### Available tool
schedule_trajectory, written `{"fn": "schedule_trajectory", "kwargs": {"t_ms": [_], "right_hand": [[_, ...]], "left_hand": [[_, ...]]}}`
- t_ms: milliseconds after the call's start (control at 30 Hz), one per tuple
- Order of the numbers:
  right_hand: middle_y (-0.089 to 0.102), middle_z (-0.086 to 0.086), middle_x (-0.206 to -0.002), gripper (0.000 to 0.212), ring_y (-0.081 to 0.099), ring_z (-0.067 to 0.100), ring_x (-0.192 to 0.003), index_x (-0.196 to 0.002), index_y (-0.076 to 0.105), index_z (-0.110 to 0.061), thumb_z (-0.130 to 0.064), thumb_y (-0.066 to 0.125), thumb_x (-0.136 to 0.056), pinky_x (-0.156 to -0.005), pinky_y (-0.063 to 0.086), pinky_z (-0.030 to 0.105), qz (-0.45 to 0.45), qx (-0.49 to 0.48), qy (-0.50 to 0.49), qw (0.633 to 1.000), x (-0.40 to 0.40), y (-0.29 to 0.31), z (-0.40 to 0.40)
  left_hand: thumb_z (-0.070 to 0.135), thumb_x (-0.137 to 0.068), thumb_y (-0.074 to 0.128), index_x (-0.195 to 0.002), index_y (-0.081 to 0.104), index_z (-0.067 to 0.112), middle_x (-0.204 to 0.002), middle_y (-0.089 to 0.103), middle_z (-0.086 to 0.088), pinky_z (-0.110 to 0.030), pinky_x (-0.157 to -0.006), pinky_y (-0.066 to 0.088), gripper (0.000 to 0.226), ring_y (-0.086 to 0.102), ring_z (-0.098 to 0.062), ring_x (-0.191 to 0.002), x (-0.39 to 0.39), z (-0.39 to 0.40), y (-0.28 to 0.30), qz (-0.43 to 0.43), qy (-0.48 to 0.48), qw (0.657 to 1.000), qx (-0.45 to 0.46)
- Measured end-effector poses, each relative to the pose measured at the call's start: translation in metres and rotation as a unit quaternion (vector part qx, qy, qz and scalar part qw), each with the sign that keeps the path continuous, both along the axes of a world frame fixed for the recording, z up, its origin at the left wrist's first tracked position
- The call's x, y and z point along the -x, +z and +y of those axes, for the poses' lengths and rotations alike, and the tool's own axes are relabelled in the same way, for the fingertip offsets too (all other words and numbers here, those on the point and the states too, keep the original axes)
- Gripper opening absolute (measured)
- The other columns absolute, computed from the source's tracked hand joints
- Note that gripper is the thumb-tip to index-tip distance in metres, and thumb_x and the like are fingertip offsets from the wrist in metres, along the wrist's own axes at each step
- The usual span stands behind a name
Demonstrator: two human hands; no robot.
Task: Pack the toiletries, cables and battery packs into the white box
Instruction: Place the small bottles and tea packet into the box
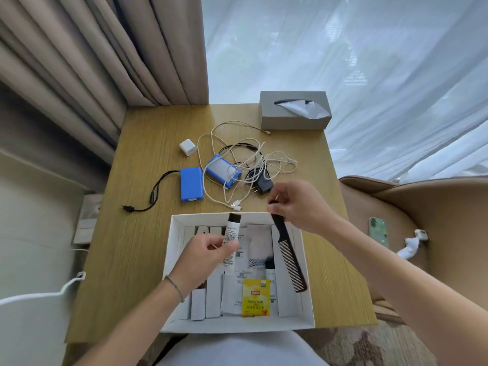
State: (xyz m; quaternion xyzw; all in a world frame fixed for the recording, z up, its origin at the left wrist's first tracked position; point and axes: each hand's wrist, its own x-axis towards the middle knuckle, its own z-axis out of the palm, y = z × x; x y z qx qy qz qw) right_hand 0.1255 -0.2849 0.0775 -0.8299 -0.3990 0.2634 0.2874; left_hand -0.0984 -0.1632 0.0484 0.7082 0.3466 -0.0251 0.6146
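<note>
Head view: over the open white cardboard box [307, 262], left hand [204, 256] pinches a black-capped white tube [233, 235], right hand [298, 204] pinches a black plastic comb [289, 256]; toiletries step, next likely lowering both inside

— What can't you make out in the white box [306, 262]?

— The left hand [204, 256] covers the middle of the tube [232, 239], and its print is too small to read. The sachets [239, 294] are partly hidden under the yellow tea packet [256, 297].

— And beyond it?

— The black plug [262, 184] sits half behind the right hand [298, 204]. Both forearms run off the bottom edge.
</note>
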Motion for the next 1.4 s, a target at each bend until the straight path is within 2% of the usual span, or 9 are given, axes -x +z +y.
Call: {"fn": "schedule_trajectory", "kwargs": {"t_ms": [100,233,433,533,700,833,1000,1200,1400], "right_hand": [[0.067,-0.01,-0.073,0.007,0.064,0.011,-0.069,-0.083,0.073,-0.021,-0.016,0.077,-0.084,-0.061,0.047,0.024,-0.044,0.053,0.062,0.996,0.026,-0.024,0.003],[0.071,0.003,-0.082,0.012,0.062,0.022,-0.075,-0.085,0.07,-0.013,-0.003,0.064,-0.085,-0.062,0.046,0.028,-0.079,0.154,0.133,0.976,0.042,-0.049,0.001],[0.065,0.009,-0.085,0.012,0.062,0.029,-0.076,-0.09,0.067,-0.005,0.001,0.057,-0.086,-0.059,0.05,0.036,-0.144,0.262,0.179,0.937,0.045,-0.061,0.0],[0.069,0.008,-0.089,0.016,0.066,0.029,-0.08,-0.097,0.069,-0.007,0.001,0.062,-0.086,-0.06,0.045,0.033,-0.258,0.282,0.24,0.892,0.047,-0.057,0.004],[0.074,0.004,-0.098,0.016,0.071,0.023,-0.09,-0.104,0.071,-0.01,-0.005,0.061,-0.093,-0.062,0.045,0.032,-0.357,0.375,0.322,0.792,0.057,-0.063,0.0],[0.07,0.007,-0.111,0.02,0.065,0.025,-0.101,-0.115,0.065,-0.011,-0.02,0.061,-0.097,-0.073,0.039,0.036,-0.408,0.421,0.341,0.735,0.066,-0.07,-0.006],[0.07,0.007,-0.103,0.014,0.062,0.025,-0.091,-0.106,0.068,-0.013,-0.018,0.059,-0.097,-0.069,0.039,0.034,-0.354,0.369,0.299,0.806,0.064,-0.066,-0.005],[0.047,0.0,-0.066,0.015,0.053,0.025,-0.066,-0.083,0.064,-0.014,-0.014,0.056,-0.096,-0.057,0.041,0.034,-0.277,0.272,0.272,0.88,0.062,-0.06,-0.01],[0.074,0.007,-0.094,0.03,0.07,0.03,-0.084,-0.102,0.073,-0.015,-0.033,0.05,-0.1,-0.065,0.054,0.035,-0.208,0.187,0.231,0.932,0.065,-0.05,-0.004]], "left_hand": [[0.039,-0.09,0.069,-0.075,0.072,0.037,-0.06,0.059,0.014,-0.018,-0.057,0.046,0.016,0.053,-0.001,-0.057,0.004,-0.003,-0.004,0.002,-0.02,0.999,-0.046],[0.033,-0.09,0.07,-0.102,0.07,0.027,-0.092,0.071,-0.011,-0.046,-0.08,0.058,0.013,0.067,-0.028,-0.087,0.01,-0.003,-0.011,0.015,-0.027,0.998,-0.062],[0.036,-0.087,0.072,-0.119,0.051,0.031,-0.076,0.06,0.001,-0.039,-0.068,0.055,0.039,0.06,-0.014,-0.069,0.019,-0.001,-0.029,0.064,-0.067,0.987,-0.134],[0.035,-0.087,0.071,-0.141,0.037,0.038,-0.074,0.058,-0.001,-0.031,-0.062,0.05,0.064,0.058,-0.013,-0.066,0.02,-0.003,-0.037,0.084,-0.098,0.978,-0.165],[0.03,-0.086,0.072,-0.142,0.037,0.038,-0.064,0.056,0.011,-0.011,-0.051,0.043,0.067,0.059,0.005,-0.061,0.016,-0.01,-0.046,0.098,-0.156,0.965,-0.184],[0.029,-0.082,0.074,-0.135,0.037,0.036,-0.068,0.062,0.003,-0.023,-0.052,0.049,0.065,0.062,-0.009,-0.061,0.013,-0.018,-0.055,0.142,-0.202,0.947,-0.206],[0.027,-0.081,0.079,-0.135,0.035,0.031,-0.069,0.064,-0.002,-0.038,-0.062,0.058,0.07,0.064,-0.016,-0.064,0.011,-0.028,-0.07,0.172,-0.234,0.928,-0.234],[0.031,-0.081,0.079,-0.131,0.038,0.032,-0.069,0.062,0.003,-0.025,-0.05,0.042,0.064,0.061,-0.01,-0.062,0.014,-0.036,-0.087,0.189,-0.237,0.921,-0.247],[0.038,-0.08,0.076,-0.135,0.047,0.03,-0.129,0.056,0.002,-0.037,-0.083,0.053,0.063,0.059,-0.022,-0.11,0.017,-0.034,-0.092,0.181,-0.261,0.868,-0.382]]}}
